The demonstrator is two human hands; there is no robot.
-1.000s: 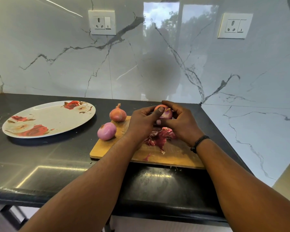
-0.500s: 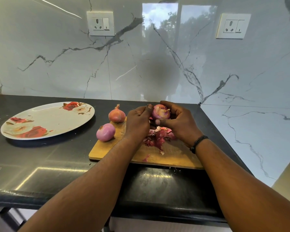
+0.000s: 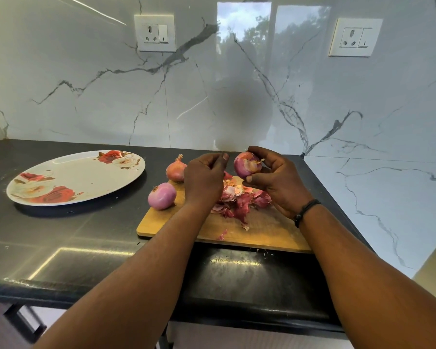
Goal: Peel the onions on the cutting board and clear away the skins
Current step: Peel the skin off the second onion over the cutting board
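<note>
My right hand (image 3: 280,182) grips a partly peeled red onion (image 3: 247,165) above the far side of the wooden cutting board (image 3: 264,231); papery bits still cling to its top. My left hand (image 3: 204,178) hovers just left of that onion, apart from it, with fingers curled and thumb against fingertips; I see nothing between them. Under both hands, a pile of red onion skins (image 3: 241,200) lies on the board. A peeled pink onion (image 3: 161,196) rests at the board's left edge. An unpeeled brown-skinned onion (image 3: 175,170) sits behind it.
A white oval plate with red roses (image 3: 76,177) lies on the black countertop (image 3: 61,235) to the left of the board. A marble wall stands behind and to the right. The counter's front edge is close below the board.
My left hand has come off the onion and drawn a little to the left. My right hand has lifted and turned the onion, so more of its peeled side shows.
</note>
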